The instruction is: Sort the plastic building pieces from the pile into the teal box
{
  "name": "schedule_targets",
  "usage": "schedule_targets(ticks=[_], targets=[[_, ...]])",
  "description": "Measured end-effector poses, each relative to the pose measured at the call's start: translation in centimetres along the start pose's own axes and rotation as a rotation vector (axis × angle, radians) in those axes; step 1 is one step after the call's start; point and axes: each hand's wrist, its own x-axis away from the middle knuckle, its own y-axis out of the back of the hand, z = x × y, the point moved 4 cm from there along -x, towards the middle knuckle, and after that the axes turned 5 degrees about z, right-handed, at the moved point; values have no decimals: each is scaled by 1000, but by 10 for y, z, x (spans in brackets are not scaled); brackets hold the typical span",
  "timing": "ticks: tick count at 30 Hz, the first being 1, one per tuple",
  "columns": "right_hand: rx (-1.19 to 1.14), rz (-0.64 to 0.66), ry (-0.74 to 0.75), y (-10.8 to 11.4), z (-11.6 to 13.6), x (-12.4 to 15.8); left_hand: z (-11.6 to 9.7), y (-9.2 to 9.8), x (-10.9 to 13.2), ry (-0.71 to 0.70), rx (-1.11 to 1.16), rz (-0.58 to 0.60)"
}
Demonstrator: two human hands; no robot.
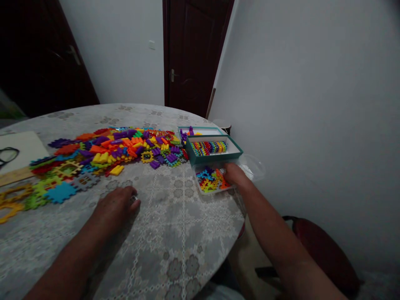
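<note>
My left hand (117,205) rests on the patterned tablecloth with its fingers curled. A small pale, shiny bit shows between finger and thumb; whether it is held or worn I cannot make out. My right hand (233,173) reaches into a clear plastic box (206,192) at the table's right edge. Its fingers are down by the orange snowflake-like plastic pieces (221,180), and the fingertips are hidden. Yellow and blue pieces (206,177) of the same sort lie beside them. Directly behind stands a dark green box (215,157) holding a row of multicoloured linked pieces (208,147).
A large heap of colourful plastic building pieces (125,143) covers the table's left and middle. Another shallow box (206,130) with purple pieces sits behind the green one. Glasses (9,155) lie on a white sheet (26,148) at left. A dark red chair (321,250) stands at right, near the wall.
</note>
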Motion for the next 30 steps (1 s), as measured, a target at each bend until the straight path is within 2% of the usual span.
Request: schedule_targets(ticks=[8, 12, 15, 17, 19, 22, 24, 26, 28, 30], targets=[[52, 17, -48, 6, 5, 6, 7, -5, 0, -24, 130, -83], [86, -49, -83, 15, 8, 19, 1, -3, 3, -65, 200, -61], [96, -112, -81, 24, 12, 37, -6, 2, 4, -122, 257, -87], [91, -187, -57, 33, 11, 50, -9, 6, 3, -154, 303, -120], [79, -319, -44, 47, 3, 62, -11, 8, 3, -180, 353, -143], [68, -519, -119, 71, -25, 72, -15, 11, 4, -211, 412, -161], [64, -586, -187, 82, -43, 73, -18, 12, 6, -220, 449, -154], [32, -640, -203, 87, -51, 74, -22, 12, 8, -224, 500, -124], [-50, -697, -120, 85, -43, 77, -27, 12, 11, -230, 559, -68], [-177, -718, 60, 77, -17, 84, -32, 10, 13, -236, 629, 2]])
